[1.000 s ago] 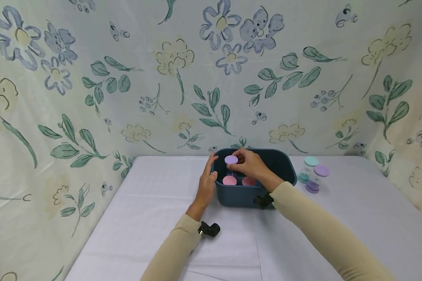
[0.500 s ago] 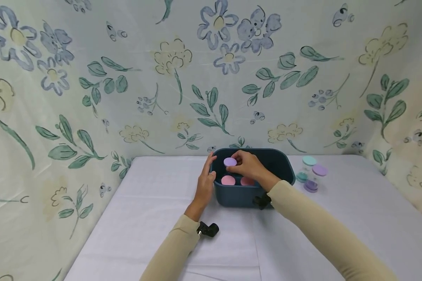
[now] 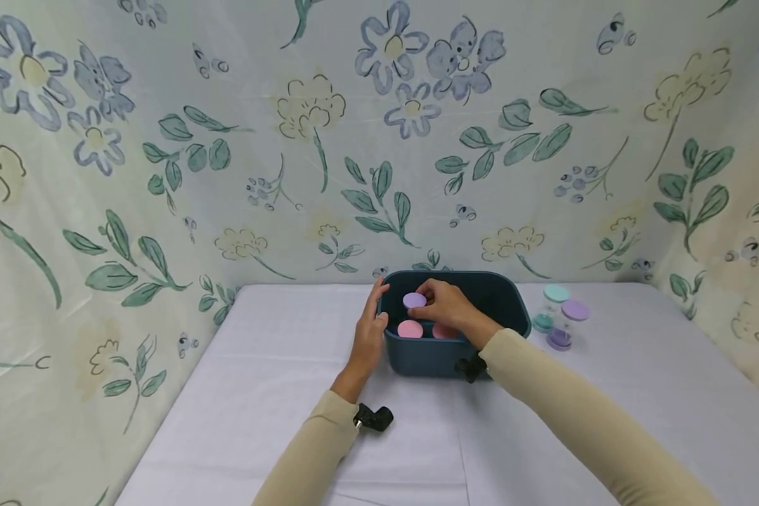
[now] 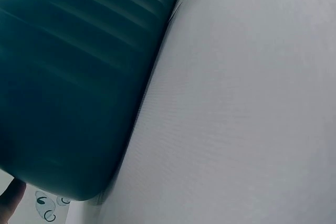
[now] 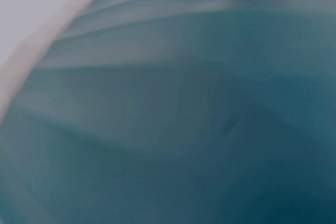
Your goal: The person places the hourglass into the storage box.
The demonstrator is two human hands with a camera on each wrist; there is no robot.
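A dark blue bin (image 3: 420, 358) stands on the white-covered table, its ribbed side filling much of both wrist views. My left hand (image 3: 367, 341) rests along the bin's left side with extended fingers, the thumb near the rim. One fingertip (image 4: 11, 195) shows at the bin's corner in the left wrist view. Inside the bin, my right hand (image 3: 445, 307) pinches a small jar with a lilac lid (image 3: 413, 300) between thumb and fingers; its body is mostly hidden. Two pink lids (image 3: 410, 329) sit in the front of the bin, the right one partly under my right hand.
Right of the bin stand two small clear jars, one with a teal lid (image 3: 556, 292) and one with a purple lid (image 3: 575, 310). A floral cloth (image 3: 329, 154) hangs behind the table. Both wrists carry black cameras.
My right hand has lowered the lilac-lidded jar deeper into the bin. The left hand stays at the bin's left side, and the head view has shifted slightly.
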